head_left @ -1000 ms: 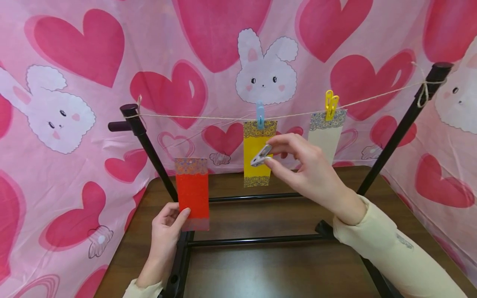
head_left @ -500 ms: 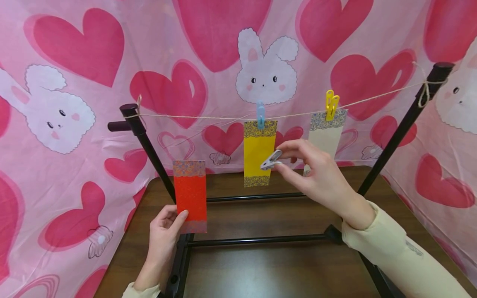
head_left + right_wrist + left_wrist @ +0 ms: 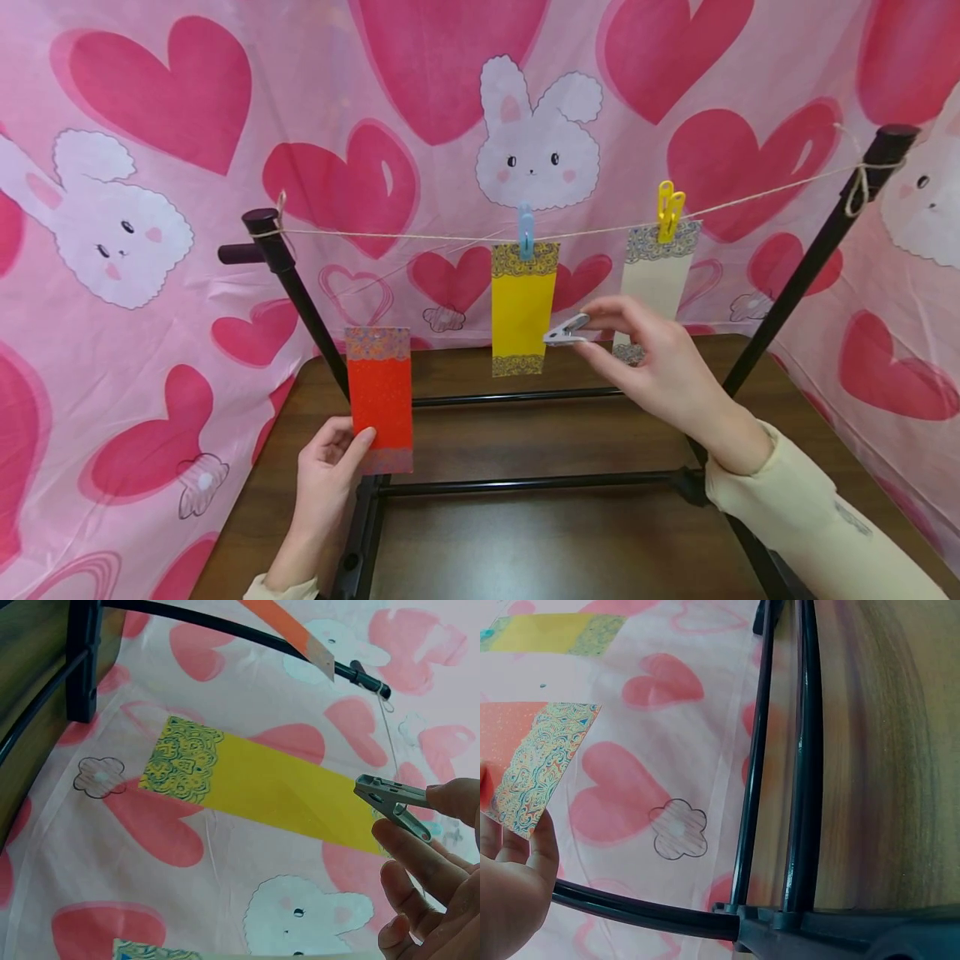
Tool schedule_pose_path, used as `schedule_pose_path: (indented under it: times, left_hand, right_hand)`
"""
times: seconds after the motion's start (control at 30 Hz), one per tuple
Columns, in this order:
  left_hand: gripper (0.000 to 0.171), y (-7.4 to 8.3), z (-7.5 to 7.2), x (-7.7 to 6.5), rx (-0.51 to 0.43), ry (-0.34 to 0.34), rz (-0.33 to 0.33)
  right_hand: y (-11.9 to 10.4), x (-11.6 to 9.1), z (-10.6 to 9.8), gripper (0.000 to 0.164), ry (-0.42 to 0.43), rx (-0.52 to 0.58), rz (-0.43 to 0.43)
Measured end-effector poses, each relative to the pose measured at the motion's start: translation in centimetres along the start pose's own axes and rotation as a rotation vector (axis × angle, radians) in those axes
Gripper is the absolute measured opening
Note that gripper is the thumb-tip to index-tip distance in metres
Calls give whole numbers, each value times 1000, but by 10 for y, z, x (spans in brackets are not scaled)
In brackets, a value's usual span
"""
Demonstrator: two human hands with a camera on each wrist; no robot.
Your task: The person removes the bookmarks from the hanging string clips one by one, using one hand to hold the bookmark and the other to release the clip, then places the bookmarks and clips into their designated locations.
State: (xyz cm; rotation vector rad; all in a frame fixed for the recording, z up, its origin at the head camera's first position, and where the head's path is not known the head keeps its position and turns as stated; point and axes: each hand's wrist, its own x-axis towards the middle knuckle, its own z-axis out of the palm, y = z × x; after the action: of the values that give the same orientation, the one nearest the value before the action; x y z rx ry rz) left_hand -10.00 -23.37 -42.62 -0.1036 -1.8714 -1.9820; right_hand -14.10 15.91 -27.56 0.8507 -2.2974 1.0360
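Observation:
My left hand (image 3: 326, 479) pinches a red paper card (image 3: 380, 400) near its lower left edge, thumb in front; the card is upright, below the string and apart from it. Its patterned end shows in the left wrist view beside the fingers (image 3: 544, 851). My right hand (image 3: 667, 362) pinches a grey clothespin (image 3: 566, 331) by its handles, just right of a hanging yellow card (image 3: 523, 308). In the right wrist view the same clothespin (image 3: 394, 802) lies between thumb and fingers, in front of the yellow card.
A string (image 3: 420, 237) runs between two black posts of a frame (image 3: 525, 482) on a wooden table (image 3: 540, 542). A blue clothespin (image 3: 526, 233) holds the yellow card, a yellow clothespin (image 3: 669, 212) a cream card (image 3: 654, 275). Pink heart-and-rabbit cloth (image 3: 330, 67) hangs behind.
My right hand has moved right and slightly down with the grey clothespin, away from the yellow card's middle. My left hand has lowered the red card a little and shifted it slightly left.

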Motion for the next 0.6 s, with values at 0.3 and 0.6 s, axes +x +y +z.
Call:
schedule_pose_path:
  times: [0.3,0.6]
  left_hand:
    - [13,-1,-2,-4,21,5,-36]
    - [13,-4,-6,-8,23,10,-49]
  right_hand:
    - [10,-13,-3,47,15,6,22]
    - [16,-23,-5,50,36,4,28]
